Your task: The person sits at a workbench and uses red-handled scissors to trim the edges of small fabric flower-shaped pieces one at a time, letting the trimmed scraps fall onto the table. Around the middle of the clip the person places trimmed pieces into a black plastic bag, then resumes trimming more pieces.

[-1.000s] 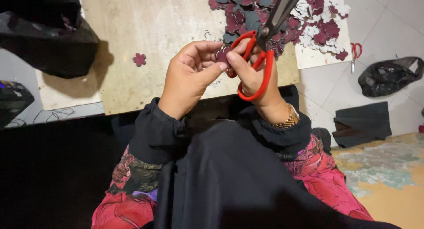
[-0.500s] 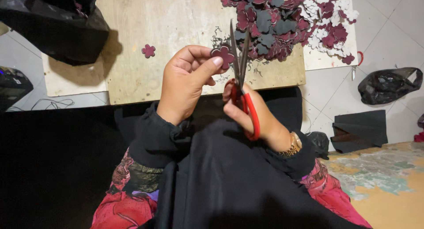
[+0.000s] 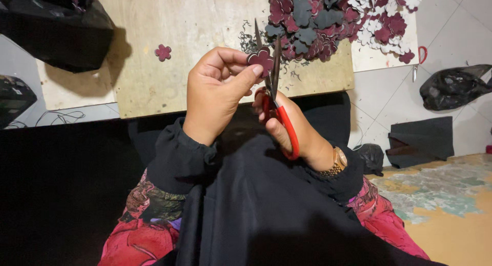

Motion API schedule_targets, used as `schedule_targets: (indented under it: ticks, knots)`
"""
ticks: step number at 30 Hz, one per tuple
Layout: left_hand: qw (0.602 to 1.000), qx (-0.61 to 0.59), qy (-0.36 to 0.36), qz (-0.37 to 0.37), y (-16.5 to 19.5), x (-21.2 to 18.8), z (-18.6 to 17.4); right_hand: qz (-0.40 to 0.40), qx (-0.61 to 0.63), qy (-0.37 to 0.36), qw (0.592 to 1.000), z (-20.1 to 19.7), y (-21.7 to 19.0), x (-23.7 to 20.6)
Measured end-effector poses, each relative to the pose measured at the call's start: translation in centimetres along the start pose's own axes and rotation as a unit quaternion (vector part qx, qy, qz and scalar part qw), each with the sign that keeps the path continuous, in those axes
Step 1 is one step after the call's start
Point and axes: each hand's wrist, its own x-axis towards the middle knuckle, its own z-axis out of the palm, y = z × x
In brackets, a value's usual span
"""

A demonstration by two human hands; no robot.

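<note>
Head view: left hand pinching a maroon flower cutout just above the board's near edge; right hand clamped on red-handled scissors, fingers mostly hidden behind handles; flower pile cut off at top.

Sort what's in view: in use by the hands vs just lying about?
In use:
left hand pinching a maroon flower cutout
right hand working the red-handled scissors
pile of flower cutouts on the wooden board

Lying about:
single cutout
black bags
dark folded sheet
second red scissors
</note>
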Motion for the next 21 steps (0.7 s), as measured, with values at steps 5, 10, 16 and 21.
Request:
schedule_targets:
  ticks: [5, 10, 16, 21]
  knots:
    - [1.0, 0.0, -0.004, -0.007, 0.0, 0.03, 0.31, 0.021, 0.013, 0.011, 1.0, -0.18, 0.39, 0.0]
    - [1.0, 0.003, 0.001, -0.001, -0.09, 0.02, 0.47, 0.016, 0.005, 0.008, 1.0, -0.37, 0.64, -0.1]
    - [1.0, 0.008, 0.003, -0.002, -0.08, 0.11, 0.48, 0.018, -0.015, 0.013, 1.0, -0.5, 0.7, -0.02]
    - [1.0, 0.014, 0.005, 0.001, 0.01, 0.11, 0.38, 0.025, -0.021, 0.02, 0.999, -0.52, 0.95, -0.03]
